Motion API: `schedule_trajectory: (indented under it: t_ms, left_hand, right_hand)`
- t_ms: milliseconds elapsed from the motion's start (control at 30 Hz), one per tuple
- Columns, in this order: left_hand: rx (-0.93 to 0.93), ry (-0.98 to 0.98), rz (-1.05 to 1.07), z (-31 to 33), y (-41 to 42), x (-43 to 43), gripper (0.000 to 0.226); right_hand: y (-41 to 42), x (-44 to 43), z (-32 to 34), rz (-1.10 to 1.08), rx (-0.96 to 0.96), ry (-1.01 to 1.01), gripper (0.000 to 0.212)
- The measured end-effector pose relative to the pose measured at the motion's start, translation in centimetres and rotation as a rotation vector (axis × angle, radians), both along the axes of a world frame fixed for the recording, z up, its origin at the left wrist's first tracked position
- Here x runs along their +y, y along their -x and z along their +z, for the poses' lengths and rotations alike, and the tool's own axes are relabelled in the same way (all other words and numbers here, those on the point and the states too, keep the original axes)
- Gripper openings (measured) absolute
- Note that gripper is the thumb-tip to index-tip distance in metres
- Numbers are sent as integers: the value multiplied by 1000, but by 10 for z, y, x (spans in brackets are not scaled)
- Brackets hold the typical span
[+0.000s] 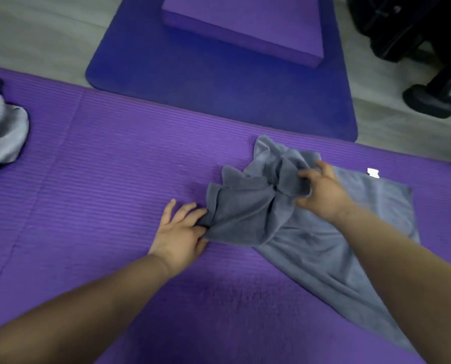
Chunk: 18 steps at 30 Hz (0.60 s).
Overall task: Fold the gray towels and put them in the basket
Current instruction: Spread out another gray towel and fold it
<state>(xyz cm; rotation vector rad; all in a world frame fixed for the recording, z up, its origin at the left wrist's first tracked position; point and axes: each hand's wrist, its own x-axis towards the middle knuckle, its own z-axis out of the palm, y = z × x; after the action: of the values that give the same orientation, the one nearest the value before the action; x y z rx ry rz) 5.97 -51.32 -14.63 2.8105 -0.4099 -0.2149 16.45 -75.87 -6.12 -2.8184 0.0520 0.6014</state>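
A gray towel (305, 240) lies crumpled on the purple mat (101, 164), bunched at its middle and spread flat toward the right, with a white tag (373, 172) at its far right corner. My left hand (181, 232) pinches the towel's left edge near the mat. My right hand (321, 191) grips the bunched folds at the towel's top. More gray towels (1, 127) lie heaped at the left edge of the view. No basket is in view.
A darker blue mat (219, 95) lies beyond the purple one, with a purple foam block (245, 24) on it. Black equipment with a wheel (434, 82) stands on the gray floor at the top right.
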Motion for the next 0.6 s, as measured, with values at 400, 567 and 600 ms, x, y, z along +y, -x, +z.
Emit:
schedule_trajectory:
  t_ms: [400, 567, 600]
  left_hand:
    - [371, 913, 375, 37, 27, 46, 27]
    - [421, 1401, 974, 57, 47, 121, 18]
    - [399, 1443, 1066, 58, 55, 138, 25]
  right_hand:
    - [-22, 48, 6, 173, -168, 228, 30]
    - [-67, 107, 49, 93, -389, -136, 31]
    - [-78, 127, 57, 118, -424, -188, 31]
